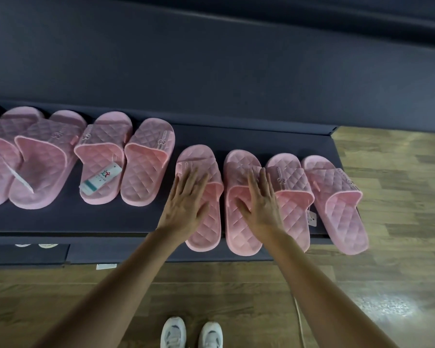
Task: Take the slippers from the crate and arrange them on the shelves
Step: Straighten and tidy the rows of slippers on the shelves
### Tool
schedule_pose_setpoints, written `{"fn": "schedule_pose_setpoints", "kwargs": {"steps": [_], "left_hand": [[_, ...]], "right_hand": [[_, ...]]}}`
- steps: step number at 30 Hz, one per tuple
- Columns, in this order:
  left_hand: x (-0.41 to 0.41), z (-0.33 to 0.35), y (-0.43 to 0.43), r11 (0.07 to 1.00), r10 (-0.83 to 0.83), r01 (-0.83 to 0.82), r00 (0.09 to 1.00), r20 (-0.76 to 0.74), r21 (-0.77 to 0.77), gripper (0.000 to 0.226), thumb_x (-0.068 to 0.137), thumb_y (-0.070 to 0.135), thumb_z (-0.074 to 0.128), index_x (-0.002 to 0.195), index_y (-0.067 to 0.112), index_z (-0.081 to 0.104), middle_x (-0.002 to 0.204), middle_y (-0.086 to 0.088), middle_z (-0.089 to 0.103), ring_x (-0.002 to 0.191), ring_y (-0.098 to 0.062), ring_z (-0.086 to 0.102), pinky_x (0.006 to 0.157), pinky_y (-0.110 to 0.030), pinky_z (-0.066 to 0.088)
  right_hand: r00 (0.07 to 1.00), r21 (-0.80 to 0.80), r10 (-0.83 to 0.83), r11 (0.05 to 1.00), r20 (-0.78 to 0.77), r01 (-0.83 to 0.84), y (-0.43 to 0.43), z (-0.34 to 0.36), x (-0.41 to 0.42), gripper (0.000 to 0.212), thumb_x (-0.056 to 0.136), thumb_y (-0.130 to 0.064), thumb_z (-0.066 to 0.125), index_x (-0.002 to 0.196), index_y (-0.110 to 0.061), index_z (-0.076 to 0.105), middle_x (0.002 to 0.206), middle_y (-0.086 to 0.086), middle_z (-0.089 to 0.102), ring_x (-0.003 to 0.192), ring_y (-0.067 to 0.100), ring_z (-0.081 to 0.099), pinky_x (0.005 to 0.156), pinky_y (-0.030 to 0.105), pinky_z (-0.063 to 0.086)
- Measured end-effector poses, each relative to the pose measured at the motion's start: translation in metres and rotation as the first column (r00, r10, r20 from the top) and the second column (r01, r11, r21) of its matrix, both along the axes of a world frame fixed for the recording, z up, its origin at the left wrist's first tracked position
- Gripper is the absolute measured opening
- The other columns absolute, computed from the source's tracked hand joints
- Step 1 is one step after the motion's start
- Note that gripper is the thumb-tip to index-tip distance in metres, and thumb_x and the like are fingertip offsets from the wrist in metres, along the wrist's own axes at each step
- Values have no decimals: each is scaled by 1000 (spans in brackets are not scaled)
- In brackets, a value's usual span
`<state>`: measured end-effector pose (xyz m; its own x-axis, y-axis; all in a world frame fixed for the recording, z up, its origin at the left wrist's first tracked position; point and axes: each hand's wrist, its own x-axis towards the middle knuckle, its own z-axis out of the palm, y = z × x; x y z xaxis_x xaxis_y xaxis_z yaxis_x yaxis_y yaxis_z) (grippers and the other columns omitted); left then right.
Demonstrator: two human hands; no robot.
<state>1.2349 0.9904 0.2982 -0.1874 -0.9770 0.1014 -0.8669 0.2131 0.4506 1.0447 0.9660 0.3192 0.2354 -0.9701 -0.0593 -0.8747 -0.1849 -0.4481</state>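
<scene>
The left hand (186,199) presses one slipper (207,232), and the right hand (261,202) presses the neighbouring slipper (241,237). The fingers lie straight, close together and flat, probably to square the pair on the shelf (201,136). Other slippers (146,167) lie at 9 and 3 o'clock.

Setting: a retail shop, footwear display. A low dark matte display shelf (141,219) carries one row of identical pink quilted rubber slippers (146,177), which extends left of the left hand (186,199) and right of the right hand (261,199). A white printed paper tag (101,179) lies on a slipper left of the left hand. A small white hang tag (312,218) shows right of the right hand. Wood-pattern plank flooring (399,197) lies right of the shelf.
</scene>
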Motion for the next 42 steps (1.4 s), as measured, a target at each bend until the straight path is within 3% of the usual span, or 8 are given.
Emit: {"fn": "schedule_pose_setpoints", "kwargs": {"steps": [3, 6, 10, 13, 17, 23, 28, 42], "left_hand": [[-1, 0, 27, 984, -160, 156, 986, -40, -89, 52, 89, 29, 41, 137, 8, 36, 143, -13, 41, 134, -25, 34, 110, -39, 32], [-5, -5, 37, 985, -175, 175, 985, -13, 0, 54, 88, 33, 39, 135, 7, 41, 136, -14, 50, 126, -28, 48, 97, -45, 46], [-14, -12, 23, 978, -42, 28, 997, 61, 209, 69, 89, 47, 16, 148, 11, 12, 156, -7, 13, 144, -21, 10, 116, -30, 6], [-16, -23, 19, 976, -26, 8, 996, 81, 217, 81, 78, 54, -4, 148, 13, 3, 157, -4, 3, 145, -17, -1, 109, -24, -12], [-17, -30, 18, 991, -4, -1, 999, 37, 132, 73, 85, 46, 4, 146, 8, 17, 155, -9, 18, 144, -21, 10, 112, -29, -5], [-9, -26, -20, 988, -2, -14, 995, 103, 154, 84, 74, 49, -7, 148, 13, 11, 157, -3, 10, 145, -16, 3, 108, -21, -12], [-8, -23, -48, 982, 26, -51, 990, 139, 181, 54, 101, 27, 24, 148, 13, 0, 158, -2, -2, 145, -15, -6, 107, -22, -15], [-7, -16, -63, 975, 53, -87, 985, 166, 204, 53, 101, 24, 24, 149, 13, 2, 158, -2, 0, 145, -16, -5, 111, -24, -11]], "right_hand": [[995, -216, 77, 974, 68, -61, 26, -10, -7, 63, 88, -27, 48, 143, -8, 24, 149, 16, 29, 141, 23, 18, 114, 39, 23], [992, -180, 122, 977, 30, -115, 44, -16, -10, 54, 84, -24, 47, 135, -7, 39, 136, 17, 50, 130, 29, 43, 105, 53, 36], [966, -15, 142, 989, -215, -149, 36, -20, -9, 56, 80, -33, 43, 118, 4, 59, 122, 22, 60, 112, 37, 58, 103, 39, 29], [957, 51, 154, 988, -248, -146, 29, -19, -5, 57, 93, -25, 41, 143, -1, 28, 152, 19, 23, 140, 32, 24, 110, 32, 4], [961, 150, 172, 979, -217, -142, 17, -20, 2, 64, 99, -20, 32, 148, -12, -8, 156, 7, -14, 144, 20, -13, 109, 25, -14], [966, 196, 153, 974, -208, -112, -13, -19, 18, 63, 99, -22, 32, 148, -12, -5, 156, 8, -12, 144, 22, -11, 115, 30, -6], [966, 166, 154, 979, -207, -120, -45, -18, 22, 59, 100, -17, 30, 148, -9, -2, 157, 11, -9, 144, 23, -9, 114, 29, -7], [953, 185, 177, 974, -245, -134, -56, -16, 26, 60, 99, -23, 32, 148, -7, 1, 157, 14, -4, 145, 27, -5, 117, 34, -3]]}}
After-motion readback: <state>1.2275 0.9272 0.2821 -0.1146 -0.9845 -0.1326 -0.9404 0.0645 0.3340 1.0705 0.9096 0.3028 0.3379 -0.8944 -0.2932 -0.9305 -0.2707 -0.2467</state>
